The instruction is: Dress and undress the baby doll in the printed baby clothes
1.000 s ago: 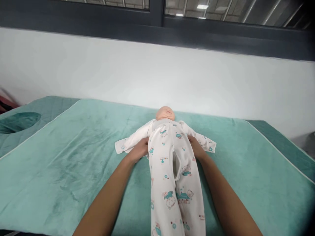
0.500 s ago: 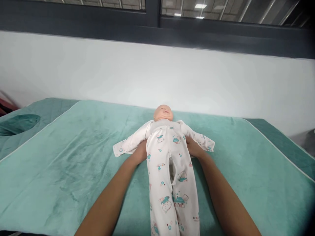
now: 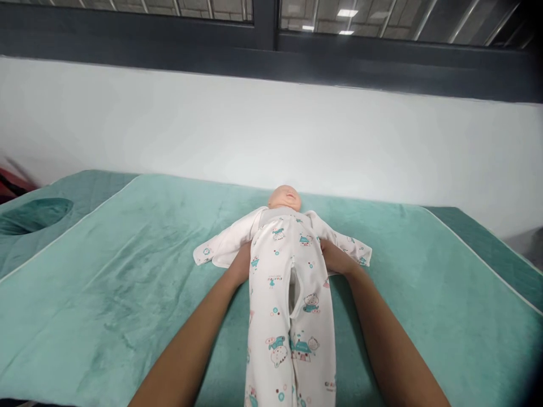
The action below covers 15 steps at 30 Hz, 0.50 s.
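Observation:
A baby doll [image 3: 285, 198] lies on its back, head toward the wall. It wears a white long-sleeved top [image 3: 237, 232], with both sleeves spread out to the sides. White printed trousers [image 3: 278, 282] with an open crotch slit reach up to its chest, and their lower legs run out of view toward me. My left hand [image 3: 242, 262] grips the doll's left-hand side in the view, at the waist below the sleeve. On the opposite side, my right hand [image 3: 334, 257] holds the waist likewise. The fingers of both hands are hidden behind the trousers and body.
A green padded cover [image 3: 127, 282] spreads beneath the doll, with a round-looking hollow [image 3: 36, 216] at its left end. Behind it rises a white wall [image 3: 271, 130] under a dark window frame [image 3: 267, 56]. Something red [image 3: 12, 185] shows at the left edge.
The doll's trouser legs have swung slightly to the left, and its head has tipped back a little. Both hands stay at its waist.

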Motion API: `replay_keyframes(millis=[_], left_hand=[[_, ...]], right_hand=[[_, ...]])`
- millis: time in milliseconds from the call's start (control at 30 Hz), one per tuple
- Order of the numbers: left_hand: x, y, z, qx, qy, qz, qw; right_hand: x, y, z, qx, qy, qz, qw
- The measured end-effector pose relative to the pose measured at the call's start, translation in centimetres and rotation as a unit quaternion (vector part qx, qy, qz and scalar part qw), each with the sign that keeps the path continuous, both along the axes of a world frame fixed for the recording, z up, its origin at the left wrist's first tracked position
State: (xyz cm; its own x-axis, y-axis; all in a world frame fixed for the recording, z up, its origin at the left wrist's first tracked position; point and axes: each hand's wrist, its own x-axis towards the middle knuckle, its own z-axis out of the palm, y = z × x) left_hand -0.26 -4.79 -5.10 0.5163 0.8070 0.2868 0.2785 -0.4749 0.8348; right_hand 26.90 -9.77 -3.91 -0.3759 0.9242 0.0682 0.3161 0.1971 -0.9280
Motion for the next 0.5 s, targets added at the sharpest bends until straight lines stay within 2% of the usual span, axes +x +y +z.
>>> replay_keyframes(millis=[267,500], left_hand=[[0.46,0.03,-0.14,0.014,-0.018,0.051,0.998],[0.05,-0.01,0.15,-0.024,0.008,0.007,1.0]], right_hand=[[0.05,0.48,-0.09,0.071,-0.114,-0.02,0.991],[0.11,0.51,-0.42,0.069,-0.081,-0.009,0.994]])
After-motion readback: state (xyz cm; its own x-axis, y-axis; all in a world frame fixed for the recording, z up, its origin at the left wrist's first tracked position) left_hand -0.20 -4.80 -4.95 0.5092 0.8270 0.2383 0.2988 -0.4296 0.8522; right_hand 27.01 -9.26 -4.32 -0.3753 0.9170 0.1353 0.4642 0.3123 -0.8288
